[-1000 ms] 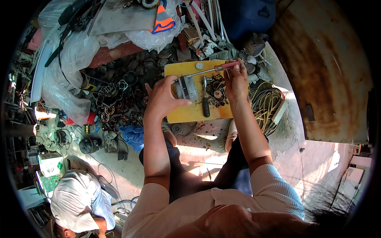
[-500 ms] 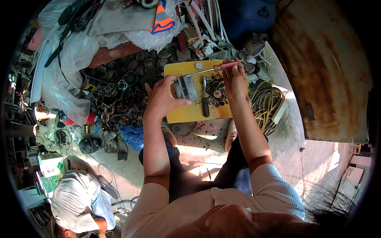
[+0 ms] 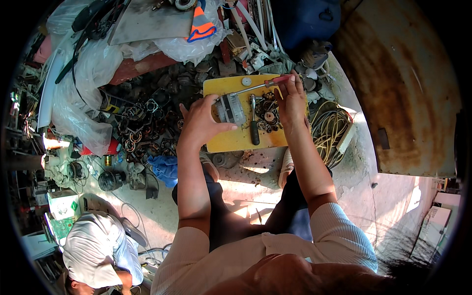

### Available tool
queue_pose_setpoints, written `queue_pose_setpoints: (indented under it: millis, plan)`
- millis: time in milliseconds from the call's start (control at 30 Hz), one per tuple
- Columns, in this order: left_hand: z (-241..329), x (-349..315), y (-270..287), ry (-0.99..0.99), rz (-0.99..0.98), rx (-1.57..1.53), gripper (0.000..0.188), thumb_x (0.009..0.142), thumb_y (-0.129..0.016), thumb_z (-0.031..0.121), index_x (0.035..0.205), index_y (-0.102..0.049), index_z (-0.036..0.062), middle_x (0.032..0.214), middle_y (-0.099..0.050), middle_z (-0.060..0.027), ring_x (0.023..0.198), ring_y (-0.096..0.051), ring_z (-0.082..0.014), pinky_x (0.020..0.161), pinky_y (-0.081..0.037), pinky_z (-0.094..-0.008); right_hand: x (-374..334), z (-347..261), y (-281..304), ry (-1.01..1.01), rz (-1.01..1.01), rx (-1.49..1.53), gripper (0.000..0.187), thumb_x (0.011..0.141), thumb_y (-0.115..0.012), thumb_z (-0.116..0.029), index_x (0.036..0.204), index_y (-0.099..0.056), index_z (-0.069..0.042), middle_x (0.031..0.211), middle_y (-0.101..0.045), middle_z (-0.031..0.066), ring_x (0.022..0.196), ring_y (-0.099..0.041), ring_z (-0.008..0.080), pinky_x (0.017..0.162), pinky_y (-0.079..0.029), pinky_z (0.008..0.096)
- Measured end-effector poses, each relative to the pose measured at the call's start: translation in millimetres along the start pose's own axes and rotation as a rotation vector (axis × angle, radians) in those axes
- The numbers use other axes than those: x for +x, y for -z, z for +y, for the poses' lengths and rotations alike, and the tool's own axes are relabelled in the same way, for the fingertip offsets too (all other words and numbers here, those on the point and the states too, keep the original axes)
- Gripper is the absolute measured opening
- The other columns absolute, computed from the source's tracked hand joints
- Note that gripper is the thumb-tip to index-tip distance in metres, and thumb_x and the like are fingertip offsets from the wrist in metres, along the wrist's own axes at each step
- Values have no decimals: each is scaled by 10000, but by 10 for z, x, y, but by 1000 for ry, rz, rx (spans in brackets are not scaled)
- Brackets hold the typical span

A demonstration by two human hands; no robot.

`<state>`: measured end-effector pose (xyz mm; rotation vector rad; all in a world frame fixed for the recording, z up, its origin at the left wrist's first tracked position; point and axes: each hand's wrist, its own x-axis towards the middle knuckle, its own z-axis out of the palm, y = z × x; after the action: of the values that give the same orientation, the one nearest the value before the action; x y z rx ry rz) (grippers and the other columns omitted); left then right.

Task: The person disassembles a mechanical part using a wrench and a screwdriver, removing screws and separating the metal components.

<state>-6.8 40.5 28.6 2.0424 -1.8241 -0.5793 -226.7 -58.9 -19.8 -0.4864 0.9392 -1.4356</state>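
In my right hand (image 3: 294, 101) is a screwdriver (image 3: 278, 80) with a red handle, gripped near the handle's end. Its metal shaft slants left and down, and its tip reaches the upper edge of a silver ribbed metal block (image 3: 231, 109). My left hand (image 3: 200, 120) is curved around the block's left side, thumb along the near edge and fingers at the far corner. Under the block lies a yellow board (image 3: 223, 142). Right of the block is a ratchet wrench (image 3: 254, 120) with a dark handle, beside a heap of small dark round parts (image 3: 269, 117).
A small white disc (image 3: 246, 81) lies on the board's far side. Dark scrap motor parts (image 3: 140, 120) are piled to the left. Coiled yellow cable (image 3: 327, 132) lies on the right, near a rusty metal panel (image 3: 413, 98). Another person (image 3: 96, 248) crouches at the lower left.
My right hand's fingers have shifted on the screwdriver handle, now closed more over its end. The left hand and the metal block stay in place.
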Motion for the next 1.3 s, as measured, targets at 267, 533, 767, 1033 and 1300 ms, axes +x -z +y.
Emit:
queue_pose_setpoints:
  millis: [267, 533, 767, 1033, 1300]
  plan:
    - [64, 14, 49, 23, -59, -42, 984, 528, -885, 427, 1357, -459, 112, 1297, -571, -160, 1296, -453, -322, 1126, -53, -660, 90, 67, 139, 36, -46, -6, 416, 991, -558, -293, 1377, -441, -190, 1098, -616, 9, 1004, -601, 126, 914, -442, 345]
    - [10, 8, -25, -49, 4, 2, 972, 548, -870, 454, 1360, -472, 98, 1341, -534, -171, 1320, -424, -319, 1128, -49, -658, 79, -58, 97, -15, -71, -255, 384, 960, -615, -276, 1305, -481, -176, 1084, -610, 5, 988, -608, 128, 860, -478, 318]
    - [19, 6, 4, 7, -13, -57, 1043, 540, -874, 460, 1391, -392, 96, 1315, -562, -159, 1301, -447, -328, 1123, -63, -662, 306, -397, 437, 270, -27, -325, 279, 915, -680, -189, 1125, -541, -69, 931, -612, 10, 811, -611, 108, 755, -502, 259]
    - [-6, 2, 0, -17, -18, -63, 988, 539, -877, 449, 1344, -417, 107, 1291, -583, -150, 1284, -466, -332, 1120, -70, -662, -8, -694, 557, 624, -41, -1035, 295, 836, -740, -180, 1028, -587, -16, 887, -700, 115, 782, -682, 186, 702, -528, 307]
    - [-2, 31, 4, -19, -39, -95, 1000, 529, -881, 447, 1358, -427, 119, 1290, -586, -151, 1289, -463, -332, 1121, -70, -653, -493, -620, 610, 556, -221, -1893, 324, 876, -613, -390, 947, -592, -75, 703, -674, 157, 656, -673, 361, 602, -535, 440]
